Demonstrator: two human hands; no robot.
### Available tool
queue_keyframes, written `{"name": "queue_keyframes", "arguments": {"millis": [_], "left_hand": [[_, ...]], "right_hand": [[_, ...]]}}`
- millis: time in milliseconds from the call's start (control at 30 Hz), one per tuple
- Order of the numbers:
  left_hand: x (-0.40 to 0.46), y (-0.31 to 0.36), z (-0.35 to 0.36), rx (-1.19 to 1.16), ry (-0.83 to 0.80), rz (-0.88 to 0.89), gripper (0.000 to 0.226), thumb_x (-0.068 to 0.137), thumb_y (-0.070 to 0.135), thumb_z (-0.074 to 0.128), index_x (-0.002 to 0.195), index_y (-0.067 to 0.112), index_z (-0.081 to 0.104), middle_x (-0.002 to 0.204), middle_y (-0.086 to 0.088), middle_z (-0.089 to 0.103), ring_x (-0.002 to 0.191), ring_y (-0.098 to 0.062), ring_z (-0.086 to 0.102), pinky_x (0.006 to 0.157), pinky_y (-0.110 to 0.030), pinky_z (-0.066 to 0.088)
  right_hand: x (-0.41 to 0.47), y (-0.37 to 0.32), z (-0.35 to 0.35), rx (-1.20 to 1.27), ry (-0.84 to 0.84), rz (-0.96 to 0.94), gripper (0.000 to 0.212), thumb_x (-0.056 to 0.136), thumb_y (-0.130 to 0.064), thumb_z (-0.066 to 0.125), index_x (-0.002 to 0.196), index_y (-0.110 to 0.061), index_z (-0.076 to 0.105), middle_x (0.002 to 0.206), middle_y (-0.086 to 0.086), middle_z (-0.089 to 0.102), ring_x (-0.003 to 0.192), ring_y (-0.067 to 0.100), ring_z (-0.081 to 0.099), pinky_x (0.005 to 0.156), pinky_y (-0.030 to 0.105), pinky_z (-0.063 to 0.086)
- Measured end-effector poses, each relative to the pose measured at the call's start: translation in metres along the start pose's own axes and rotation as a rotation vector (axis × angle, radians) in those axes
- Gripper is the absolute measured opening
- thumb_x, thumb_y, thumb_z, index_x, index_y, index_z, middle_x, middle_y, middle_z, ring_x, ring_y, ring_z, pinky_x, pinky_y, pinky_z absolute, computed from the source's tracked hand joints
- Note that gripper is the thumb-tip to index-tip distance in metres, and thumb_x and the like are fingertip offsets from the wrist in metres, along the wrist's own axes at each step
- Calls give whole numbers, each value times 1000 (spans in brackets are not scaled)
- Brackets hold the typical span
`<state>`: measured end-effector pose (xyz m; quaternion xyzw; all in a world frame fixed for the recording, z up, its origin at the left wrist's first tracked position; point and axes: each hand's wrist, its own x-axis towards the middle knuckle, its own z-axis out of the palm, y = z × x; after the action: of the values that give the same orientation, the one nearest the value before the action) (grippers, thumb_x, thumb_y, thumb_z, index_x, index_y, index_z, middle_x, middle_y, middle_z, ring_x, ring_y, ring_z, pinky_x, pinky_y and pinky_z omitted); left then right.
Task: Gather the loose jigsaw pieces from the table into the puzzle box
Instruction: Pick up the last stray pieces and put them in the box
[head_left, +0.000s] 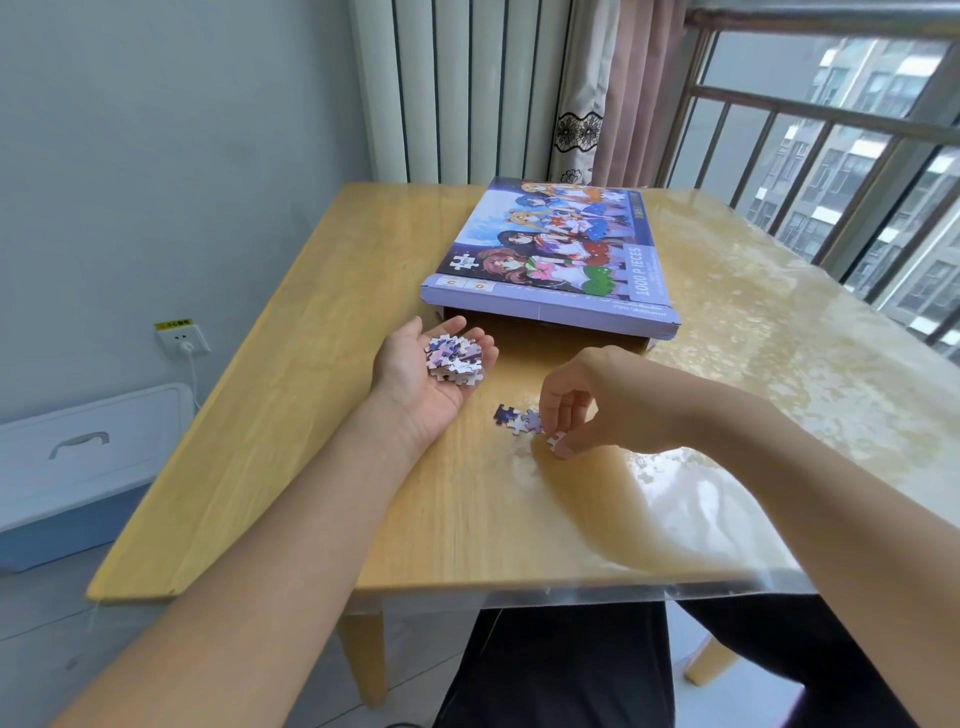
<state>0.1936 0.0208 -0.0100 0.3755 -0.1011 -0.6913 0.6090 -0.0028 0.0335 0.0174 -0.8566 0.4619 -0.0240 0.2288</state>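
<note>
left hand (434, 371): palm up, cups a pile (455, 359) | right hand (582, 402): pinches one piece (556, 441) on the table (291, 415) | loose pieces (517, 418): just at its 9 o'clock | box (558, 249): 12 o'clock, lid on

The table (291, 415) looks like pale wood with a smooth satin finish, and the right half sits under a clear glossy plastic sheet (753, 364) that glares hard. The box (550, 249) is printed cardboard, slightly shiny on the lid. The pieces (454, 359) are thin card, matt white on the backs. The bin (78, 467) is smooth plastic, and the railing (831, 114) is dull metal.
</note>
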Motion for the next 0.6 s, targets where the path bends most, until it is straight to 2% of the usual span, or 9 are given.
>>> {"name": "queue_keyframes", "arguments": {"millis": [200, 367, 433, 500, 600], "left_hand": [[0, 0, 0, -1, 8, 1, 48, 109, 34, 29, 109, -3, 60, 95, -22, 63, 86, -32, 65, 82, -41, 58], [-1, -1, 1, 20, 7, 3, 48, 109, 34, 30, 110, -3, 60, 95, -22, 63, 86, -31, 65, 82, -41, 58], [-1, -1, 1, 18, 2, -4, 47, 109, 34, 31, 110, -3, 59, 95, -22, 63, 85, -31, 65, 83, -41, 58], [-1, -2, 0, 21, -9, -15, 46, 108, 33, 31, 110, -3, 59, 95, -22, 63, 84, -31, 65, 80, -40, 58], [0, -2, -3, 38, -22, -35, 45, 108, 31, 29, 107, -2, 60, 93, -20, 65, 77, -29, 67, 73, -37, 60]], "right_hand": [[1, -1, 0, 20, -6, -18, 26, 73, -16, 89, 86, -27, 70, 83, -10, 70, 78, 11, 68, 72, 32, 57], [-3, 0, 4, 3, 43, -49, 27, 73, -14, 88, 85, -29, 70, 82, -13, 67, 80, 6, 66, 64, 18, 51], [-5, 1, 3, 21, 62, -58, 27, 72, -10, 88, 86, -26, 71, 78, -12, 67, 76, 5, 66, 64, 19, 53], [-2, -3, -2, 163, 113, -59, 29, 73, -1, 86, 85, -23, 71, 72, -11, 67, 70, 8, 68, 65, 25, 57], [14, -20, -16, 589, 232, -76, 27, 77, 12, 78, 83, -12, 68, 72, 0, 64, 63, 14, 64, 63, 25, 56]]}}
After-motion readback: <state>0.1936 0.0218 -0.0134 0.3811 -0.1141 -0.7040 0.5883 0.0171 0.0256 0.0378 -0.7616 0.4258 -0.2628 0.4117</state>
